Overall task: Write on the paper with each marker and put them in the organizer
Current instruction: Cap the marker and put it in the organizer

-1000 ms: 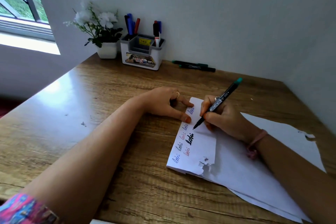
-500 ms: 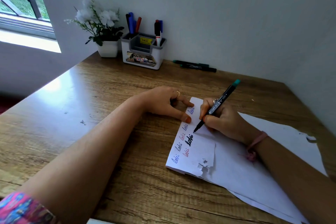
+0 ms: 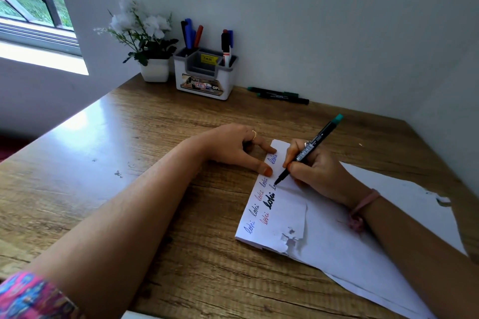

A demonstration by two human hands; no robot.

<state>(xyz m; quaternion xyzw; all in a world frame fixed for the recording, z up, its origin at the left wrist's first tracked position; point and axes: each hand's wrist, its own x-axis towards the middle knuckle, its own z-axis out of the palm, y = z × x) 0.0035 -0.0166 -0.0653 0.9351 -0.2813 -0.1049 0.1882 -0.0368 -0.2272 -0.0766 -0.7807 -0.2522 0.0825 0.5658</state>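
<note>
The right hand (image 3: 317, 171) pinches a marker (image 3: 308, 150), tip on the paper (image 3: 280, 215), barrel slanting toward 1 o'clock. The left hand (image 3: 233, 147) lies flat, fingertips pinning the paper. The organizer (image 3: 204, 83) stands at 11 o'clock, well apart, likely nearer the left.

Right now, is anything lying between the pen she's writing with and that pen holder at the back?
Nothing visible. Bare table lies between the marker in her right hand and the organizer. The two markers by the wall lie to its right.
</note>
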